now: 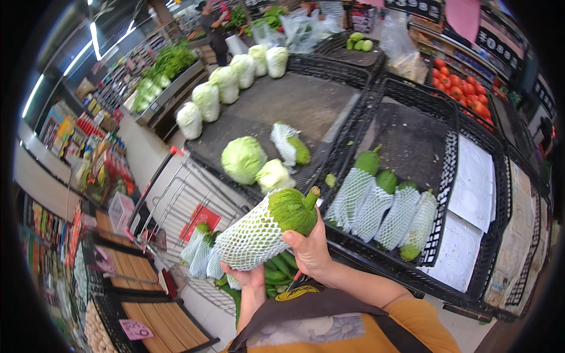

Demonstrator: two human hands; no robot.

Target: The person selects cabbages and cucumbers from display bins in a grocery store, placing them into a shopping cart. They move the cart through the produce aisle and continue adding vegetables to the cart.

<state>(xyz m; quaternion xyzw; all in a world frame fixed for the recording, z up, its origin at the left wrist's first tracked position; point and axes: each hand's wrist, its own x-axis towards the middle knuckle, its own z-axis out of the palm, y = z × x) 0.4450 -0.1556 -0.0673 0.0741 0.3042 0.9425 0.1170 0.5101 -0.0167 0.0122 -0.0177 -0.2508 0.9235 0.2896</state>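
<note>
Both my hands are closed round a large green squash (294, 212) in a white foam net sleeve, its cut stem pointing up and to the right. My left hand (244, 276) supports the netted lower end from beneath. My right hand (309, 244) grips the bare end near the stem, thumb on the rind. Under it, a shopping cart (170, 203) holds several netted squashes (197, 247) and a pile of slim green vegetables (279, 272). To the right, several more netted squashes (372, 207) lie in a row in a black crate (450, 176).
Beyond the cart, a dark display tray (288, 97) carries a row of napa cabbages (223, 82), a round cabbage (243, 160) and one netted squash (288, 143). Tomatoes (462, 91) fill a crate at the far right. Slatted wooden shelves (162, 320) stand at the left. Another person (215, 32) is at the back.
</note>
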